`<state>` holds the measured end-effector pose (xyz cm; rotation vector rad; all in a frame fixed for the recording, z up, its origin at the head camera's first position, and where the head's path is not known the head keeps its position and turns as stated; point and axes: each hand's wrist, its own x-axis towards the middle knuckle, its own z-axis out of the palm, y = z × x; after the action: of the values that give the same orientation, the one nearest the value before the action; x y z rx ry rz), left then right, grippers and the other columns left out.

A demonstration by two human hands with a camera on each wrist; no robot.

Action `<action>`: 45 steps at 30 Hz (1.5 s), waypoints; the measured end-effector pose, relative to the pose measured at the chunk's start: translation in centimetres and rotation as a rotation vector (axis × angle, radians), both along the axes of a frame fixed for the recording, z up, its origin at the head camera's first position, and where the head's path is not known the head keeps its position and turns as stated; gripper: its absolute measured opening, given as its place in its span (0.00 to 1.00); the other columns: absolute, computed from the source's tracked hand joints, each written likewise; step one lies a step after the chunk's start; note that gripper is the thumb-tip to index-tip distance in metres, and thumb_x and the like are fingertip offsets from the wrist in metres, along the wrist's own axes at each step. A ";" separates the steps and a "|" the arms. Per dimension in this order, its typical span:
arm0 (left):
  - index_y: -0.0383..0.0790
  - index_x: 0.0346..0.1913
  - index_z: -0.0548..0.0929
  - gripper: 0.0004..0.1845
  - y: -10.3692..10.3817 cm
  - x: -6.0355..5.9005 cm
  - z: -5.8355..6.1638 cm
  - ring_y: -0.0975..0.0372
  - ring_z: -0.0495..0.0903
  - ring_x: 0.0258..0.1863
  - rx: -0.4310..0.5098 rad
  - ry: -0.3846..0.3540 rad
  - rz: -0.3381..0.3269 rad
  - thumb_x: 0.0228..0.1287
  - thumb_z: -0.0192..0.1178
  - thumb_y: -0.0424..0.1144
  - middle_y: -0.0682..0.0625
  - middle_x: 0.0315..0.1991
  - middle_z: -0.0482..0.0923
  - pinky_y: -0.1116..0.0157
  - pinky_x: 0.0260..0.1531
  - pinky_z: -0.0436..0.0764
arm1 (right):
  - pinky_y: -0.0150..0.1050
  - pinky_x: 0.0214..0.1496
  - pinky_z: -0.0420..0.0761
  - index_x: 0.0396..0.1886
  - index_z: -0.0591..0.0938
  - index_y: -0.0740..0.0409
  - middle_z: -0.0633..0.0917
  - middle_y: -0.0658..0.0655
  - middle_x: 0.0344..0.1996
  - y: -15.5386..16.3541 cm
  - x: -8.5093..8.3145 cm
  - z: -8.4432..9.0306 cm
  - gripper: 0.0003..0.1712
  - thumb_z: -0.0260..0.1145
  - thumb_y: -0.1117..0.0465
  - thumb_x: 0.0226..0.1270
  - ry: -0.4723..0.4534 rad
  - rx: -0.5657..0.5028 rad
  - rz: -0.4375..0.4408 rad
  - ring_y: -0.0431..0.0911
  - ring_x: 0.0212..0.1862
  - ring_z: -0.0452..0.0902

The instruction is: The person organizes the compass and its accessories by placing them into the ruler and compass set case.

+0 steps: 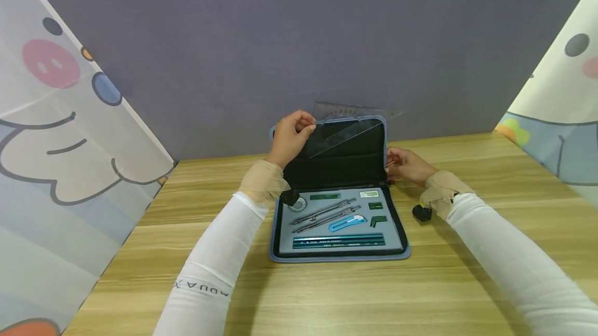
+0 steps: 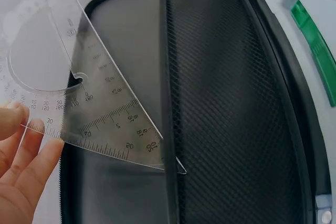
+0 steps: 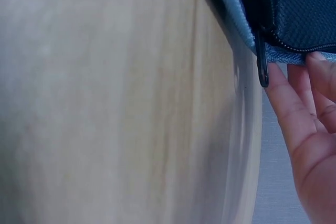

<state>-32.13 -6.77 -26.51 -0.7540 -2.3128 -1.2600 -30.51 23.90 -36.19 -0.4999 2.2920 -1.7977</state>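
A blue zip case (image 1: 406, 250) lies open on the wooden table, its lid standing upright. My left hand (image 1: 290, 136) pinches a clear plastic set square (image 1: 348, 125) at the lid's top left edge; the set square (image 2: 100, 108) with its printed scales sits partly inside the lid's black mesh pocket (image 2: 226, 108), held by my fingertips (image 2: 26, 145). My right hand (image 1: 405, 165) holds the lid's right edge, fingers (image 3: 296, 114) touching the blue fabric rim (image 3: 294, 53) beside the black zip pull (image 3: 261, 66). The tray holds compasses (image 1: 324, 214), a blue cutter (image 1: 348, 223) and green pencils (image 1: 338, 241).
A grey wall stands right behind the case. Cartoon-printed curtains hang at the left (image 1: 60, 133) and right (image 1: 565, 107). The wooden table (image 1: 327, 299) stretches toward me in front of the case. Black wrist cameras sit near each wrist.
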 end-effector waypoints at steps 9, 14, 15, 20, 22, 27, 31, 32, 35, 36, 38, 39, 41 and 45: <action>0.35 0.38 0.83 0.04 -0.9 -0.5 -0.7 0.58 0.78 0.28 -0.117 0.065 0.044 0.61 0.62 0.29 0.44 0.32 0.82 0.66 0.32 0.76 | 0.38 0.38 0.82 0.46 0.63 0.76 0.74 0.55 0.35 0.0 0.1 0.1 0.13 0.52 0.80 0.62 -0.008 0.002 -0.007 0.41 0.34 0.77; 0.37 0.39 0.83 0.04 -1.2 -0.6 -0.8 0.59 0.80 0.29 -0.205 0.106 0.072 0.61 0.62 0.30 0.46 0.32 0.83 0.65 0.33 0.77 | 0.39 0.38 0.82 0.45 0.63 0.76 0.75 0.54 0.34 0.1 0.0 0.0 0.13 0.51 0.81 0.62 -0.013 0.000 -0.019 0.41 0.33 0.77; 0.37 0.39 0.83 0.05 -1.2 -0.6 -0.8 0.59 0.80 0.29 -0.217 0.113 0.076 0.61 0.62 0.30 0.46 0.31 0.83 0.65 0.34 0.78 | 0.39 0.38 0.82 0.45 0.63 0.76 0.75 0.55 0.34 0.1 0.0 0.0 0.12 0.51 0.81 0.62 -0.013 -0.001 -0.019 0.41 0.33 0.77; 0.38 0.41 0.84 0.06 -1.4 -0.5 -0.6 0.58 0.82 0.30 -0.270 0.134 0.101 0.61 0.62 0.31 0.46 0.32 0.83 0.63 0.36 0.79 | 0.39 0.38 0.82 0.44 0.63 0.76 0.75 0.55 0.34 0.2 0.1 -0.1 0.12 0.52 0.81 0.62 -0.007 -0.001 -0.024 0.41 0.33 0.78; 0.39 0.41 0.85 0.07 -1.4 -0.5 -0.5 0.58 0.82 0.31 -0.286 0.138 0.109 0.61 0.62 0.31 0.46 0.33 0.83 0.63 0.37 0.79 | 0.38 0.39 0.82 0.44 0.63 0.76 0.75 0.55 0.34 0.2 0.2 -0.1 0.12 0.51 0.81 0.61 -0.006 -0.003 -0.027 0.41 0.33 0.78; 0.42 0.44 0.86 0.09 -1.5 -0.4 -0.5 0.59 0.82 0.30 -0.344 0.170 0.127 0.61 0.63 0.33 0.47 0.33 0.84 0.63 0.36 0.78 | 0.38 0.39 0.82 0.43 0.63 0.76 0.75 0.55 0.33 0.1 0.2 -0.1 0.11 0.51 0.81 0.61 -0.006 -0.003 -0.027 0.41 0.33 0.78; 0.43 0.45 0.87 0.10 -1.5 -0.4 -0.6 0.60 0.81 0.29 -0.391 0.199 0.132 0.61 0.63 0.34 0.48 0.32 0.84 0.62 0.35 0.78 | 0.38 0.39 0.82 0.42 0.63 0.76 0.75 0.55 0.34 0.0 0.1 0.0 0.11 0.51 0.81 0.61 -0.009 -0.005 -0.019 0.41 0.34 0.78; 0.43 0.45 0.87 0.10 -1.5 -0.3 -0.6 0.60 0.82 0.29 -0.397 0.200 0.131 0.61 0.63 0.33 0.49 0.32 0.84 0.63 0.35 0.78 | 0.38 0.39 0.82 0.42 0.63 0.75 0.75 0.55 0.34 -0.1 0.1 0.0 0.10 0.51 0.81 0.61 -0.010 -0.005 -0.019 0.41 0.34 0.78; 0.43 0.44 0.87 0.10 -1.4 -0.3 -0.7 0.61 0.82 0.28 -0.404 0.194 0.125 0.60 0.63 0.33 0.49 0.31 0.85 0.64 0.35 0.79 | 0.38 0.38 0.82 0.42 0.63 0.76 0.75 0.55 0.33 -0.2 0.1 -0.1 0.10 0.50 0.82 0.62 -0.010 -0.008 -0.017 0.41 0.33 0.78; 0.42 0.44 0.87 0.10 -1.4 -0.3 -0.8 0.61 0.82 0.28 -0.405 0.193 0.125 0.60 0.63 0.33 0.49 0.31 0.85 0.64 0.35 0.79 | 0.38 0.38 0.82 0.42 0.63 0.76 0.75 0.55 0.33 -0.2 0.1 -0.1 0.10 0.50 0.82 0.62 -0.010 -0.010 -0.017 0.41 0.33 0.78; 0.42 0.44 0.87 0.10 -1.4 -0.3 -0.8 0.61 0.82 0.28 -0.402 0.189 0.125 0.60 0.63 0.32 0.49 0.32 0.85 0.64 0.35 0.79 | 0.38 0.38 0.82 0.42 0.63 0.76 0.75 0.55 0.33 -0.2 0.1 -0.1 0.10 0.50 0.81 0.62 -0.010 -0.014 -0.017 0.40 0.33 0.78; 0.42 0.44 0.87 0.10 -1.4 -0.3 -0.8 0.61 0.82 0.28 -0.400 0.185 0.127 0.60 0.63 0.32 0.49 0.31 0.85 0.64 0.35 0.79 | 0.37 0.38 0.82 0.42 0.63 0.76 0.75 0.54 0.33 -0.2 0.1 -0.1 0.10 0.50 0.81 0.62 -0.009 -0.015 -0.016 0.40 0.33 0.78; 0.42 0.44 0.87 0.10 -1.3 -0.3 -0.8 0.61 0.82 0.28 -0.402 0.176 0.130 0.60 0.63 0.32 0.49 0.32 0.85 0.64 0.35 0.79 | 0.37 0.38 0.82 0.42 0.63 0.76 0.75 0.54 0.33 -0.2 0.1 -0.1 0.10 0.50 0.81 0.62 -0.005 -0.014 -0.015 0.40 0.33 0.78; 0.43 0.44 0.87 0.10 -1.1 -0.6 -0.7 0.60 0.81 0.27 -0.399 0.140 0.135 0.60 0.63 0.33 0.49 0.32 0.85 0.64 0.32 0.78 | 0.38 0.38 0.82 0.40 0.63 0.74 0.75 0.54 0.32 -0.1 0.0 -0.2 0.09 0.50 0.82 0.62 0.000 0.006 -0.028 0.41 0.33 0.77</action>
<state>-32.73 -7.87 -27.20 -0.7666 -2.4786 -0.6709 -30.46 23.83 -36.43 -0.4694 2.3143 -1.8033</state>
